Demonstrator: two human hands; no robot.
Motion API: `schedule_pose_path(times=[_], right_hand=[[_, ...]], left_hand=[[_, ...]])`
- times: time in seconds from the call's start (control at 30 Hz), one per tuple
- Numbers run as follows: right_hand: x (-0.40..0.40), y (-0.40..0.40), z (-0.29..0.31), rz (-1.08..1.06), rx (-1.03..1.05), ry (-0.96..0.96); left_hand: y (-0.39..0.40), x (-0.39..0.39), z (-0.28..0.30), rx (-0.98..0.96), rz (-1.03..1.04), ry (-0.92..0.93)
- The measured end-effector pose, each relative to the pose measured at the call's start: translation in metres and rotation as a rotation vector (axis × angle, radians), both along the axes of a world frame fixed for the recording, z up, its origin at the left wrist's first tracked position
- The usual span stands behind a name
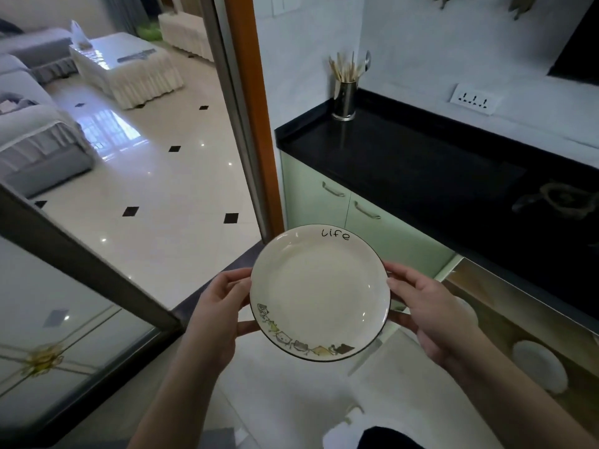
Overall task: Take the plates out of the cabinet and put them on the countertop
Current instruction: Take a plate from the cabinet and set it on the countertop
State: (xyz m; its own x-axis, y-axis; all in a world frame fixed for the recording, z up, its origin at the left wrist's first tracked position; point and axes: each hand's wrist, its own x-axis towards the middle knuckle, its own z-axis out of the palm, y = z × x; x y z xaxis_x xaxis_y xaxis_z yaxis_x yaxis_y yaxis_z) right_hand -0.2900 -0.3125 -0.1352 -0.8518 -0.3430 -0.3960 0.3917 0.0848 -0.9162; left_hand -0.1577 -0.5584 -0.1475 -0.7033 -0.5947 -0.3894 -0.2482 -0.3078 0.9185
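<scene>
Both of our hands clamp the round cream ceramic plate with a dark rim and cartoon border (319,293), left hand (215,314) on its left edge, right hand (428,311) on its right, held level in the air. Glossy black tabletop (405,157) lies up and to the right, nearer the right hand (plate has no long axis). White plates in the open lower cabinet (539,366) are blurred; count unclear.
</scene>
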Motion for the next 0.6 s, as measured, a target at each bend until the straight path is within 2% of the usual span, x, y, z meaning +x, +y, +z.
schedule_pose_path(times=[0.2,0.6], right_hand=[[-0.059,-0.024,-0.016,-0.055,-0.002,-0.028],[-0.151,-0.119,-0.022,0.034,-0.008,-0.003]], left_hand=[[-0.02,-0.062,-0.016,0.024,-0.033,-0.06],[-0.102,-0.132,-0.007,0.064,0.081,-0.071]])
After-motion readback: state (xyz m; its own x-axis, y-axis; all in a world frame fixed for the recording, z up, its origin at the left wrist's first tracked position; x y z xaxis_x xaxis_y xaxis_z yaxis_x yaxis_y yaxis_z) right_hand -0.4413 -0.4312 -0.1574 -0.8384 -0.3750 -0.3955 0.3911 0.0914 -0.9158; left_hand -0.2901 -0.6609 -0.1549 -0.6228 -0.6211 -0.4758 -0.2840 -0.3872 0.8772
